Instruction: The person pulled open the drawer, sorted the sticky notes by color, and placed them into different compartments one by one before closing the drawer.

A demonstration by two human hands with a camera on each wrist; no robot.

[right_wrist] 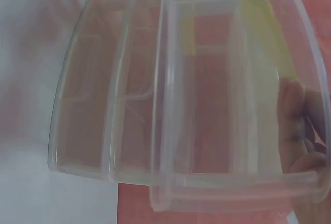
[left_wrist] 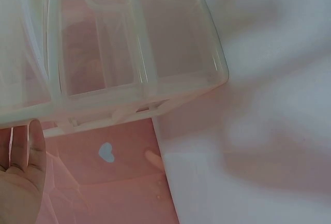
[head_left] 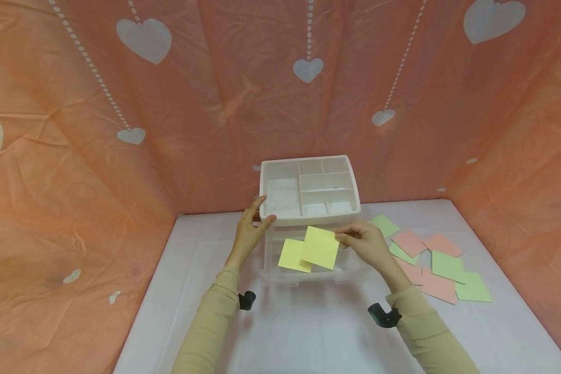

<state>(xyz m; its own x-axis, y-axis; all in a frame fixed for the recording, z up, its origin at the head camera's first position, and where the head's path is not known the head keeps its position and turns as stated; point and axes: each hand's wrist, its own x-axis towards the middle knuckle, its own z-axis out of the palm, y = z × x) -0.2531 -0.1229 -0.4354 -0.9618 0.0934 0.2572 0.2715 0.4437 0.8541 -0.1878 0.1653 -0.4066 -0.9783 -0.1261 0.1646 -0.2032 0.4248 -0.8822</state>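
A drawer organizer (head_left: 282, 215) with a white, divided top tray stands at the table's back, its clear top drawer (right_wrist: 163, 105) pulled out. My right hand (head_left: 366, 244) pinches a yellow sticky note (head_left: 321, 248) by its right edge, over that drawer. Another yellow note (head_left: 291, 254) shows partly beneath the held one, within the drawer's outline. Against the tray's left side rests my left hand (head_left: 249, 234), thumb and fingers spread near the front corner. In the left wrist view, extended fingers (left_wrist: 36, 144) of this hand meet the organizer's side. Through clear plastic, the right wrist view shows the right hand's fingers (right_wrist: 292, 125).
Several pink notes (head_left: 439, 285) and green notes (head_left: 473, 288) lie scattered on the white table (head_left: 308, 332) to the organizer's right. An orange curtain (head_left: 243, 104) with white hearts hangs behind and along both sides.
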